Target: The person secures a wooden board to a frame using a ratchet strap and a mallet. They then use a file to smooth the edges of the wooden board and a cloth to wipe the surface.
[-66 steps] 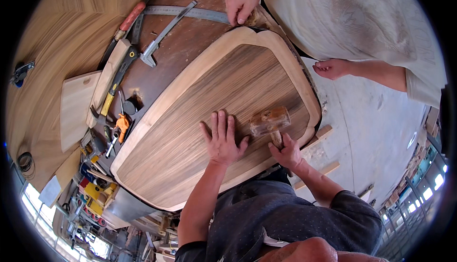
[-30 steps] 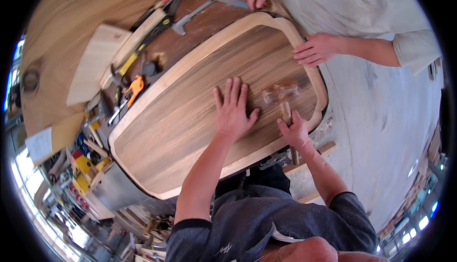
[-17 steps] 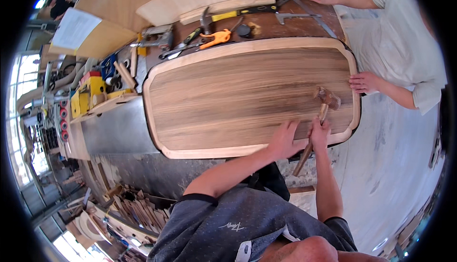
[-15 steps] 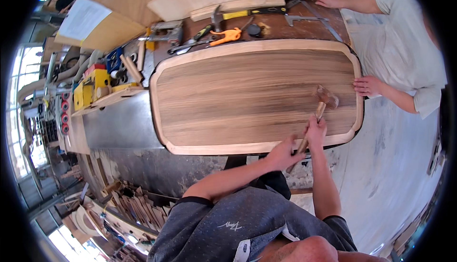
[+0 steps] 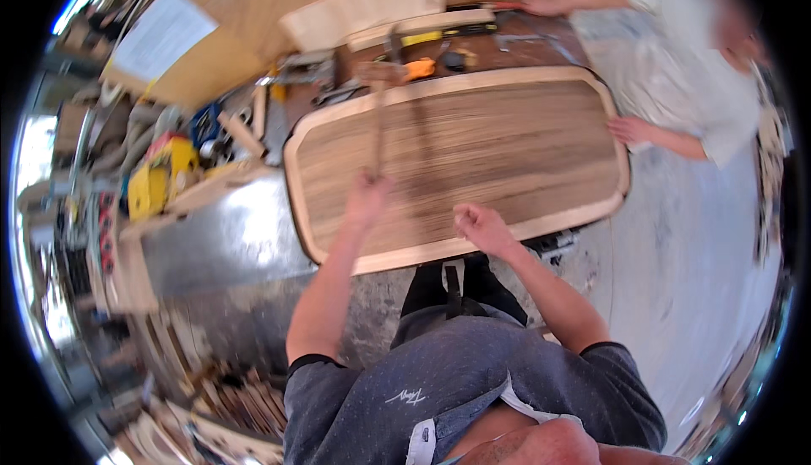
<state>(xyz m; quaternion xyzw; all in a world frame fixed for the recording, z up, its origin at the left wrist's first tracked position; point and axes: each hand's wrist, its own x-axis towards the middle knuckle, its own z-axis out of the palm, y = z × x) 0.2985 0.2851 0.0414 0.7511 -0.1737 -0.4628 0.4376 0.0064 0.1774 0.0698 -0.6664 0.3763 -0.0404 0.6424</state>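
Observation:
My left hand (image 5: 369, 201), smeared by motion, is closed around the wooden handle of a mallet (image 5: 379, 127). Its reddish-brown head points away from me, over the far left edge of a wooden panel (image 5: 473, 157). This panel has a dark-grained middle, a pale border and cut corners. Above its near edge is my right hand (image 5: 481, 227), fingers curled in, with nothing visible in them. At the panel's right end rests a co-worker's hand (image 5: 632, 130); the other hand (image 5: 545, 5) is by a red-handled tool at the back.
Behind the panel lie a hammer (image 5: 422, 38), an orange-handled tool (image 5: 420, 68), a nail gun (image 5: 308, 68) and a metal square (image 5: 541, 43). Pale boards (image 5: 367, 10) stand behind them. To the left are a grey metal surface (image 5: 224, 233) and a yellow machine (image 5: 156, 178).
The mallet has swung from the panel's right part to the far left, now in my left hand alone. My right hand has let go and moved left. The view has shifted slightly.

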